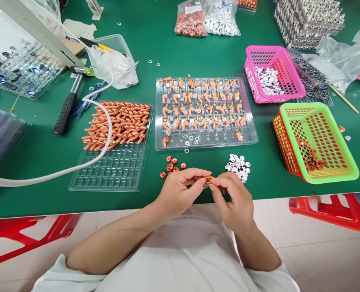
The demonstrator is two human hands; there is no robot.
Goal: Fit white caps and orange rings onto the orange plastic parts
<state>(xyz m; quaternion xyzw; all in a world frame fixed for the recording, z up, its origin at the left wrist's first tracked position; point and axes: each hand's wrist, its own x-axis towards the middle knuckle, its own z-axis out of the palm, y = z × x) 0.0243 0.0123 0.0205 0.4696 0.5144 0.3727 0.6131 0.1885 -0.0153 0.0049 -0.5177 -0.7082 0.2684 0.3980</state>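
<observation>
My left hand [180, 191] and my right hand [236, 199] meet at the table's front edge. Pinched between the fingertips of both is a small orange part [209, 179] with a yellow bit on it; the fingers hide most of it. Several copper-coloured round caps [169, 166] lie just beyond my left hand. Past my right hand is a pile of white discs [238, 165]. Farther back, a transparent compartment tray [175, 140] carries rows of curved orange parts with yellow ends, plus a few loose white rings.
Copper-coloured parts [121, 121] fill the back of a left tray [106, 184], crossed by a white cable [76, 168]. A hammer [66, 108] lies farther left. At right stand a pink basket [260, 97] with white discs and a green basket [335, 178] with copper caps.
</observation>
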